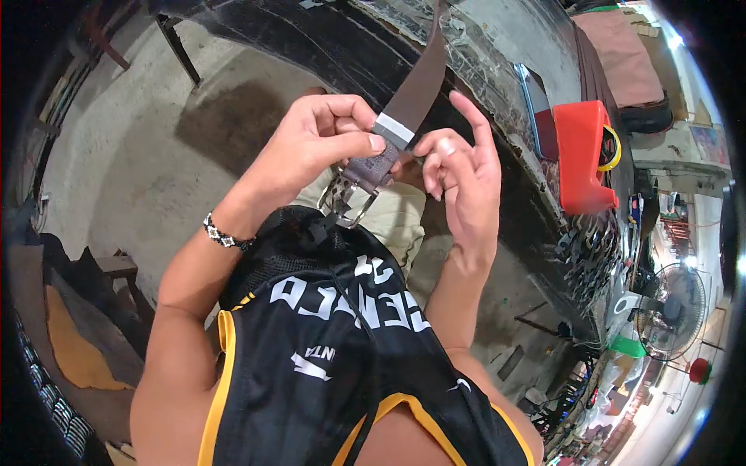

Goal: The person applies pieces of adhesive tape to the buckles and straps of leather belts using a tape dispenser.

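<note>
A dark brown belt runs down from the bench edge to a silver buckle close over my lap. Near the buckle, a shiny metal keeper loop wraps across the strap. My left hand is closed on the belt's buckle end, its thumb pressed flat on the strap just below the loop. At the other side, my right hand has thumb and curled fingers pinched together right at the belt's edge by the loop. Its index finger points up, away from the strap.
A black, worn workbench spans the top and right. On it are a red tape dispenser with yellow tape, a phone and a heap of dark metal pieces. A fan stands at right; leather pieces lie at left.
</note>
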Tool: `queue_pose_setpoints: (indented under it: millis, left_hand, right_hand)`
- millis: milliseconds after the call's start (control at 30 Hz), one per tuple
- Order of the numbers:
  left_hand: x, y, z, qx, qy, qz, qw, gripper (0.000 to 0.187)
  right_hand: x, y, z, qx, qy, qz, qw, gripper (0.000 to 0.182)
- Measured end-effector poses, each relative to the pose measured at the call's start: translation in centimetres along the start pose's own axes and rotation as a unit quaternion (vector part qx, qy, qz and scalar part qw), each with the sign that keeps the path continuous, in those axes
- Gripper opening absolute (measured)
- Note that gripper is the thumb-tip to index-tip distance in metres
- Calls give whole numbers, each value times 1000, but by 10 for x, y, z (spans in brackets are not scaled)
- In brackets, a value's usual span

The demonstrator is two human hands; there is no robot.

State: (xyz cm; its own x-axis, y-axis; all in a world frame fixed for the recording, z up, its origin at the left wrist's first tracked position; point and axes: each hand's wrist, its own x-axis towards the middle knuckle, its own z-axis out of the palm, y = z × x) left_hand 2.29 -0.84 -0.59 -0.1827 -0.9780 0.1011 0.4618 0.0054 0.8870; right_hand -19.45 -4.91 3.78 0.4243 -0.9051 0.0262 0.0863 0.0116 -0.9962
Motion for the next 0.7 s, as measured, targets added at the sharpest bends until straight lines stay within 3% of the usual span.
queue_pose_setpoints:
  millis: [67,100,233,433,700]
  left_hand:
    - [-2,6,4,15,-3,7,1000,10]
    - [-3,7,6,11,0,-5,1000,9]
    - [-3,0,11,31,6,5,999,7]
    - [-4,4,15,92,43,10,995,9]
    - [1,-12,15,64,51,36,996,23]
  right_hand:
    - [2,0,-3,-6,34,8,999,44]
    - [2,1,-1,-12,33,8,999,29]
    - [-5,1,12,-48,5,31,998,15]
    - [-2,5,23,-33,7,9,999,13]
    - [-3,6,22,-35,9,-22,999,16]
